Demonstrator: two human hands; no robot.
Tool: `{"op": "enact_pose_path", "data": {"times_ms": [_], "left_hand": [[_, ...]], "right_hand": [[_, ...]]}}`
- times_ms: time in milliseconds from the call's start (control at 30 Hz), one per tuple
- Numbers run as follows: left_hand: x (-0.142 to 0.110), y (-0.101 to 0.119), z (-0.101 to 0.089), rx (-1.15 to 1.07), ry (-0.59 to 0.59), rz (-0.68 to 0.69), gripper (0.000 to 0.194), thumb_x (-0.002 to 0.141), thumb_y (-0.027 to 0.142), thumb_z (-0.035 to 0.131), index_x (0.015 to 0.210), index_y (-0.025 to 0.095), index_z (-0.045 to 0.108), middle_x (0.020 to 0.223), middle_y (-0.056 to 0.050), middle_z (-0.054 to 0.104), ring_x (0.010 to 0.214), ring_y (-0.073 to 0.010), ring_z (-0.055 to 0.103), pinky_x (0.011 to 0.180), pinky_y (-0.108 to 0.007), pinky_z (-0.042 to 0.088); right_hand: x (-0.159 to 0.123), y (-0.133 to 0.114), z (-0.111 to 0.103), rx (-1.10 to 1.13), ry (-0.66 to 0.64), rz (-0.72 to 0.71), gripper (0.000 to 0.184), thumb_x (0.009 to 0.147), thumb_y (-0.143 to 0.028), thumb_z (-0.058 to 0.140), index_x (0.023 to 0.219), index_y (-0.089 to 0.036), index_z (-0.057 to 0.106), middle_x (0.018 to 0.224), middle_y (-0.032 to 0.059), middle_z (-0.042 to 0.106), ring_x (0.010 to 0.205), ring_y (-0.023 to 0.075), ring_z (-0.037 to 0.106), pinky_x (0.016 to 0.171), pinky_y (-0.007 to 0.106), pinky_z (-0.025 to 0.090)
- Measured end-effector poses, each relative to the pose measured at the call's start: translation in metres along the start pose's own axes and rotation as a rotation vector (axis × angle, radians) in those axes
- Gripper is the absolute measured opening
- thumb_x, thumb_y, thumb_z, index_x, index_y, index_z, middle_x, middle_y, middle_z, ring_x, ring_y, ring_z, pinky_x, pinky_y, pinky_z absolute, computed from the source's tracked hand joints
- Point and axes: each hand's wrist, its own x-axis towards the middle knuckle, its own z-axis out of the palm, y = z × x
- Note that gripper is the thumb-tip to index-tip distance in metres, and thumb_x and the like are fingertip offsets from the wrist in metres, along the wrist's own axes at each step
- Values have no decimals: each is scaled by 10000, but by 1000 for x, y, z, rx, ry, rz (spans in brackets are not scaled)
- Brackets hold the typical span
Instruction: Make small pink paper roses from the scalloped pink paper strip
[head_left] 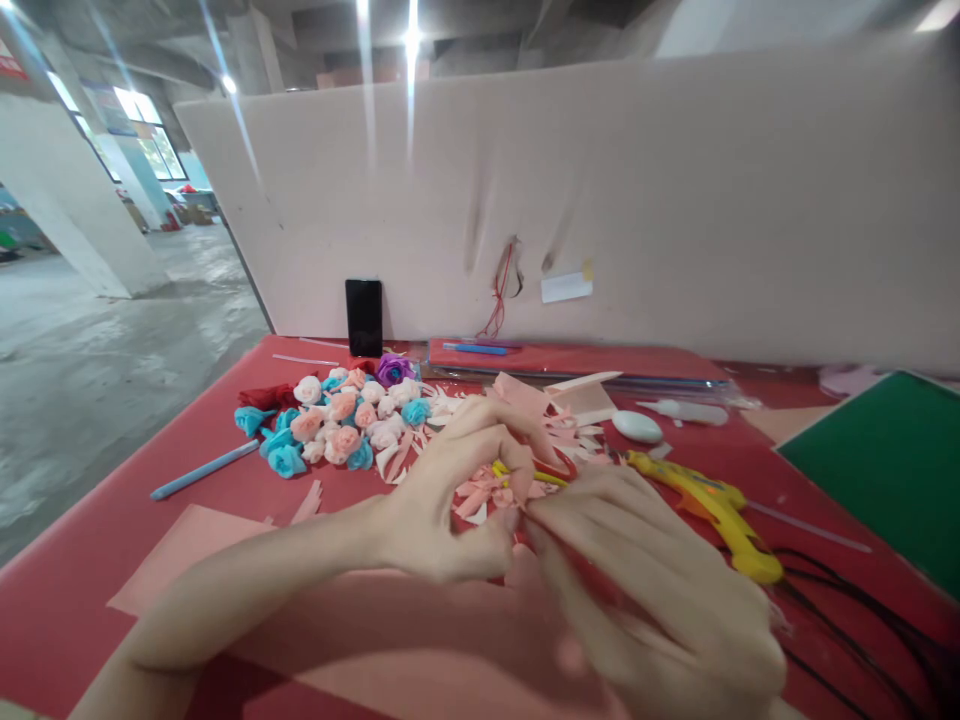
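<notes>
Blurred and closest, the right hand (652, 580) reaches in from the lower right, its fingers extended and its tips gathered against those of the left hand (450, 510). The left curls into a ring, thumb and forefinger nearly meeting. Both seem to pinch a small pink piece (525, 566), mostly hidden, at the point where the fingertips come together, above a large pink sheet (405, 635).

That piece looks like thin crepe or paper: almost weightless, soft, not slippery, and probably quick to crease or tear. A light fingertip hold at its narrow edge should serve best; a firm squeeze would likely crush it.

Just beyond the left hand's curl lie pink scraps (487, 492) and yellow-and-red scissors (551, 477), partly covered by the hands. Farther left sits a heap of flowers (341, 425), pink, white, blue and purple, with a blue rod (202, 470) beside it. To the right are a yellow glue gun (705, 500), a white oval thing (637, 427), a bottle (690, 412) and a green board (885, 470).

Behind, a dark phone (365, 318) leans on the pale partition (675, 220). I can read no brand or label: the slip (567, 288) stuck there shows no legible writing, and the gun's markings are too blurred.
</notes>
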Motion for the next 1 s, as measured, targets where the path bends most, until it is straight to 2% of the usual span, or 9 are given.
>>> {"op": "enact_pose_path", "data": {"times_ms": [200,267,400,600,700,833,1000], "left_hand": [[2,1,-1,-8,-35,40,142,664,74,420,722,195,375,906,-64,531,900,-199,538,792,-363,438],[2,2,-2,1,-52,45,155,651,68,414,727,196,373,908,-66,531,900,-199,534,788,-363,438],[3,3,-4,21,-57,49,166,647,70,430,731,199,371,902,-64,523,884,-196,525,777,-363,440],[3,0,-5,27,-65,73,214,620,60,477,757,205,400,894,-51,533,855,-187,525,769,-353,445],[3,-3,-5,11,-45,76,185,652,80,502,754,206,413,875,-42,536,841,-180,529,761,-341,449],[4,-5,-3,-3,-12,58,157,663,86,503,734,199,420,866,-35,537,821,-168,525,752,-326,449],[5,0,-1,48,40,-4,148,677,73,509,699,187,416,831,-32,527,768,-149,503,714,-305,430]], "right_hand": [[1,-2,-2,-88,-92,-79,181,808,5,483,802,-153,571,579,14,642,540,138,590,591,292,507],[1,-2,-1,-82,-73,-63,180,817,-1,481,795,-158,567,577,11,640,547,138,594,592,288,509],[0,-2,3,-5,-6,17,193,809,-9,513,806,-198,556,579,-24,625,539,126,589,547,259,505],[8,-1,-2,177,-103,223,225,787,-58,508,676,-245,568,514,-49,617,444,118,588,415,211,497],[14,-1,-4,220,-129,272,254,765,-59,525,594,-241,570,463,-60,611,385,105,575,377,178,488],[15,-1,-3,216,-109,245,223,767,-65,514,631,-230,579,466,-55,605,376,90,558,377,164,482],[6,1,-1,114,-95,176,168,782,-64,520,752,-215,585,558,-22,627,513,121,608,465,210,518]]}}
